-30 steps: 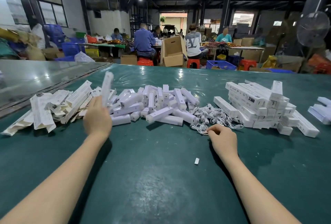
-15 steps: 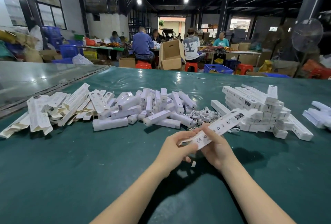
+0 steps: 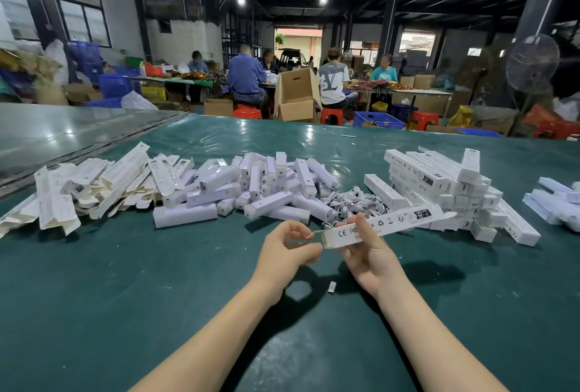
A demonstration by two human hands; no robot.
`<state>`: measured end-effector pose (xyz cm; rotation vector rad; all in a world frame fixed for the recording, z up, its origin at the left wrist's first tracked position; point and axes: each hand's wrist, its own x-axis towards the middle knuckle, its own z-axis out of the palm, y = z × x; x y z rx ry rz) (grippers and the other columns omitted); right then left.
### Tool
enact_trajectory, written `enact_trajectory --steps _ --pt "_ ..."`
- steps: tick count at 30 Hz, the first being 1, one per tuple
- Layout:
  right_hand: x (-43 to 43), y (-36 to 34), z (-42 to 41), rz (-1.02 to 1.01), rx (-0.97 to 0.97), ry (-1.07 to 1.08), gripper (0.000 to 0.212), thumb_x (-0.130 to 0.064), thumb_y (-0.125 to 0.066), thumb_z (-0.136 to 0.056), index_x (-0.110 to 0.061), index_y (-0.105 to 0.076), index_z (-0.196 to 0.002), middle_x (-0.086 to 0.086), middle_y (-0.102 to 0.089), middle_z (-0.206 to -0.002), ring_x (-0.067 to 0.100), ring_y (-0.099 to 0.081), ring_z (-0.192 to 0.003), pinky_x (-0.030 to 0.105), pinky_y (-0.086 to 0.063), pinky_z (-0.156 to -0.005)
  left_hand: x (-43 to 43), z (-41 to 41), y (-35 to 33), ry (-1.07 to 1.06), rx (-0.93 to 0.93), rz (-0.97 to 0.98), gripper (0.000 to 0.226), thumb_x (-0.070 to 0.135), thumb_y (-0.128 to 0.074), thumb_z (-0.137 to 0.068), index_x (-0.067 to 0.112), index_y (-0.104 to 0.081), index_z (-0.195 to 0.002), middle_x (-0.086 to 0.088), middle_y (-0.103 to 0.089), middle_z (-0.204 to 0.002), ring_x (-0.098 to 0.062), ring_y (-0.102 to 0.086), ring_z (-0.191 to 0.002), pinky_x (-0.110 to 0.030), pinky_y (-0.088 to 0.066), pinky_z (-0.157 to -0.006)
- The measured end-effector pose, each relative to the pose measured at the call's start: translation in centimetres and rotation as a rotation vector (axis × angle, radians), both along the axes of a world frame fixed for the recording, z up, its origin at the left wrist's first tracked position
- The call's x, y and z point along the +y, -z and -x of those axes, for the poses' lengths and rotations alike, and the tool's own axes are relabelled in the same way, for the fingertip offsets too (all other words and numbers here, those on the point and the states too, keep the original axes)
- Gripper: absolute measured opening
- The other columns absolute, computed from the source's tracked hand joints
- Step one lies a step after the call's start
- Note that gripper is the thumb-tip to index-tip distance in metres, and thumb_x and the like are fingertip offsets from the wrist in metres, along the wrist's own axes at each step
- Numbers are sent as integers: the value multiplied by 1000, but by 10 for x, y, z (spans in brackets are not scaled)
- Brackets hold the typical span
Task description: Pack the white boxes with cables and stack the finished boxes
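My right hand [image 3: 367, 253] grips a long white box [image 3: 395, 222] that points up and to the right, its printed side facing me. My left hand [image 3: 287, 247] pinches the flap at the box's near left end. Behind the hands lies a tangle of white cables [image 3: 351, 200]. To the right of the cables rises a stack of closed white boxes [image 3: 445, 184]. A heap of small white inner boxes [image 3: 257, 187] fills the middle, and flat unfolded cartons [image 3: 94, 184] lie at the left.
The green table [image 3: 125, 297] stretches wide in front of me. A tiny white piece [image 3: 331, 287] lies on it below my hands. More white boxes [image 3: 555, 200] sit at the far right. Several people work at tables beyond the far edge.
My left hand came from the left pile with a flat carton and met my right hand at the centre. The right hand left the cables and now holds the box, which has opened into shape.
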<state>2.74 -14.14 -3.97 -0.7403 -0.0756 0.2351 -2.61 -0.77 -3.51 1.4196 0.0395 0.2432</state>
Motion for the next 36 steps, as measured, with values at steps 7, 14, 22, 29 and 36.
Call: enact_trajectory --steps 7,14,22,29,36 --pt "10 1 5 59 -66 -71 29 -15 -70 -58 -9 -59 -84 3 -66 -68 13 -66 -60 23 -56 -58 -8 0 -1 -18 17 298 34 -15 -56 -80 11 -38 -70 -9 -57 -71 -14 -61 -67 -24 -55 -72" --pt "18 -1 11 64 -83 -96 28 -10 -65 -62 -7 -60 -90 4 -70 -73 14 -69 -66 22 -56 -59 -14 2 1 -117 -58 304 20 -13 -55 -82 7 -55 -76 -3 -66 -72 -12 -63 -74 -19 -55 -75" --pt "16 -3 10 50 25 -70 17 -16 -65 -60 -4 -63 -72 6 -66 -61 16 -67 -56 23 -54 -50 -3 6 -6 -359 -261 -337 43 9 -77 -69 35 -45 -82 13 -53 -90 -2 -56 -80 -12 -44 -68" --pt "13 -4 11 115 3 -125 26 -28 -64 -65 -6 -57 -78 7 -61 -67 16 -65 -57 24 -56 -55 -1 11 -10 -111 -308 -456 31 4 -73 -71 23 -49 -66 9 -54 -65 -4 -51 -65 -25 -45 -60" --pt "11 -9 12 26 67 -155 33 -28 -69 -60 -8 -60 -85 4 -67 -65 17 -68 -58 23 -56 -52 2 13 -11 -45 -358 -423 32 -5 -74 -68 23 -59 -71 13 -63 -71 -3 -61 -73 -16 -50 -63"
